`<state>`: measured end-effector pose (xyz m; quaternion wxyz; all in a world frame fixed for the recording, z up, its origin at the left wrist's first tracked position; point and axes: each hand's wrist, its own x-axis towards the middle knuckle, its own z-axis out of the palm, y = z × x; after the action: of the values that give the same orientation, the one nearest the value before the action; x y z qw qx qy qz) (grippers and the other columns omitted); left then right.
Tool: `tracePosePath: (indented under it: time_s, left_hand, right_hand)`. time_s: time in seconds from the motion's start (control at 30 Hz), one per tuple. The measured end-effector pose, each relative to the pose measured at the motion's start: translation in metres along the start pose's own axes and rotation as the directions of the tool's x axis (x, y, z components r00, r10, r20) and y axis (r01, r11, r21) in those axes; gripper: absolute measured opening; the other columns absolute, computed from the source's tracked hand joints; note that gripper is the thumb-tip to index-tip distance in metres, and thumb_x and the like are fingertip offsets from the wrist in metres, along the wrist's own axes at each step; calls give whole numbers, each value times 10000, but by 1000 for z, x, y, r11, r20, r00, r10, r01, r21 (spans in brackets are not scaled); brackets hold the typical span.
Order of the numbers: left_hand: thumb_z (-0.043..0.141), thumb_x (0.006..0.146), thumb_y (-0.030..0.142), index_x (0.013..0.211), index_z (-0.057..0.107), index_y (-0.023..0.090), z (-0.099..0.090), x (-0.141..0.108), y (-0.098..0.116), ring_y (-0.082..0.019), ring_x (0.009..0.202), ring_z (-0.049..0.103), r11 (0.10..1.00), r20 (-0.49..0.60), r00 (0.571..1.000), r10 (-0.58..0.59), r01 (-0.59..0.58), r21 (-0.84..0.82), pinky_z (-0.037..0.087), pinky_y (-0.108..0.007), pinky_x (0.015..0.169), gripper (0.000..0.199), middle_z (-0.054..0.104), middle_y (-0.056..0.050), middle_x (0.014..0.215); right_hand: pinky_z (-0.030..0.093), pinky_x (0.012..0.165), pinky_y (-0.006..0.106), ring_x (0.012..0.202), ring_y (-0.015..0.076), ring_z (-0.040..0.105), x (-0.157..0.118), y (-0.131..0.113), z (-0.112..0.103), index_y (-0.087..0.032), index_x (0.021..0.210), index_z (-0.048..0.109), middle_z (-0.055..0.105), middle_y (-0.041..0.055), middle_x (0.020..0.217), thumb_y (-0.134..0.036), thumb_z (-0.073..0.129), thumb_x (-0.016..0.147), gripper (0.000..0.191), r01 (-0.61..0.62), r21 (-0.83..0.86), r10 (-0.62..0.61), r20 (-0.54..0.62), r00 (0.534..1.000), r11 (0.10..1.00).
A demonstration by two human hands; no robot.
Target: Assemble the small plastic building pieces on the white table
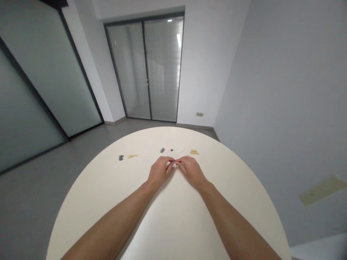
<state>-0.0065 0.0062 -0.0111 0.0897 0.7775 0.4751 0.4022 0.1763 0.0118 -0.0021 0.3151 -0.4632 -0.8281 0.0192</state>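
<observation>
Greyish tiny piece (175,161) between left hand (160,170) and right hand (192,170) fingertips (178,163).

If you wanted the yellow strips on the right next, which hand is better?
Probably the right hand: the yellow strips lie just beyond it, while the left hand is farther away.

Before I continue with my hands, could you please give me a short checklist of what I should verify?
1. Left hand and right hand in view: ok.
2. Fingertips of both hands brought together: ok.
3. Identity of the tiny piece between them: cannot tell, mostly covered.
4. Yellow strips beyond the right hand left uncovered: ok.
5. White scraps easy to see: not ok, pale against the white table.
</observation>
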Motion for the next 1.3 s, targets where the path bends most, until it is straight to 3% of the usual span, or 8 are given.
tracePosePath:
  time_s: [0.63, 1.3]
  left_hand:
    - [527, 946, 256, 1017, 687, 243, -2, 0, 3, -181, 992, 635, 1000, 13, 1000, -11, 10, 14, 495, -315, 908, 176, 722, -17, 1009]
    - [522, 956, 300, 1020, 694, 253, -2, 0, 5, -178, 950, 644, 995, 24, 995, -96, 95, 38, 485, -310, 877, 190, 709, -16, 983]
  right_hand:
    - [451, 888, 379, 979, 222, 628, 0, -2, -1, -199, 1037, 702, 735, 66, 996, -294, 471, 1015, 251, 25, -13, -24, 29, 999, 1000]
    - [462, 878, 381, 970, 223, 630, -1, -3, -1, -204, 999, 672, 727, 60, 994, -255, 552, 969, 134, 42, 53, -35, -133, 991, 998]
